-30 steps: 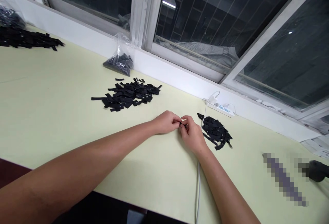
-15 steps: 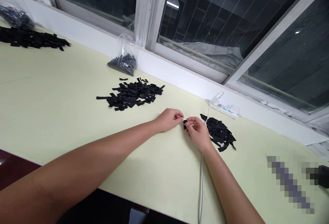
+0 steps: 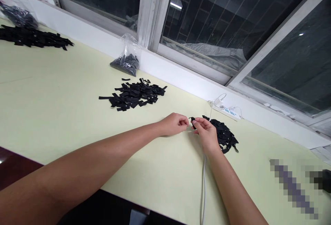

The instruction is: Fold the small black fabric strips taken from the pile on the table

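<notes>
Head view, and the right hand (image 3: 208, 132) has it: thumb and fingers pinching a small black strip (image 3: 193, 123), held up at the fingertips just beside the left hand (image 3: 175, 123), above the tabletop (image 3: 165, 173). That left hand is curled in, fingertips drawn close together near the strip but apart from it; whether something tiny sits between them, I cannot tell. So where's the danger? The strip looks thin and slight, pinched by little of its surface, so a loose thumb could well let it slip and drop below the right hand. Watch the grey cable (image 3: 204, 187) too: it runs beneath the right hand and on alongside that forearm, so a sideways sweep might drag it. And the pile of black strips (image 3: 225, 133) lies just beyond the right hand, close enough that a careless knuckle could scatter some, or a dropped piece could get lost among its lookalikes. Now the strip itself: dark, matt, apparently cloth-like, bent rather than flat, with a narrow end curling out toward the left hand and the rest tucked behind the right thumb; any finer marking is too small to make out.
</notes>
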The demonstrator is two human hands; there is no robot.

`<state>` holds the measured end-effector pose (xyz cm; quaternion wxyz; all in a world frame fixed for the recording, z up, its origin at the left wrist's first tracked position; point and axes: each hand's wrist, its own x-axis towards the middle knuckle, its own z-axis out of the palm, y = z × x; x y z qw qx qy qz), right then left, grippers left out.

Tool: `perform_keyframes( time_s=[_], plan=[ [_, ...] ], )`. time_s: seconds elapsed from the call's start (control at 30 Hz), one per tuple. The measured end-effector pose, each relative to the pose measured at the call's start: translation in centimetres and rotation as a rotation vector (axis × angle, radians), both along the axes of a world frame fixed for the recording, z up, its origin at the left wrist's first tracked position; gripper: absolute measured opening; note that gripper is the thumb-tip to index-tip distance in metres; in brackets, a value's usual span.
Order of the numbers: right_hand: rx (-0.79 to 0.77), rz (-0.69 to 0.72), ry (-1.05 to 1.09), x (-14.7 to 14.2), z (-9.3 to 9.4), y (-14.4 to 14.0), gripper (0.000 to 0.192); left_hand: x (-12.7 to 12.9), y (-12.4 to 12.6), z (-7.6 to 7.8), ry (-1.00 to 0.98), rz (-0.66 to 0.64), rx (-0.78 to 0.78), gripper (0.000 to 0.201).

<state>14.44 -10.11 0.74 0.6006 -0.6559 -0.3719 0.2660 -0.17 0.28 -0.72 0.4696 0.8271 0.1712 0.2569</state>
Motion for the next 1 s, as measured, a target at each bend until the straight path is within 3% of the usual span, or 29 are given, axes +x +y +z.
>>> perform_keyframes(
  time_s=[0.3,0.53,0.83,1.0],
  plan=[
    [-0.016,0.107,0.036,-0.06,-0.22,-0.03,0.038,-0.08,-0.34,0.30,0.018,-0.026,0.018,0.019],
    [-0.053,0.149,0.014,0.19,-0.75,0.04,0.044,0.27,0.06,0.08,-0.048,0.073,-0.025,0.021],
    [-0.070,0.141,0.021,0.29,-0.74,0.09,0.046,0.76,0.37,0.24,-0.194,0.138,-0.381,0.012],
    [-0.024,0.151,0.024,0.40,-0.83,0.12,0.043,0.76,0.22,0.52,-0.240,0.119,-0.395,0.011]
  ],
)
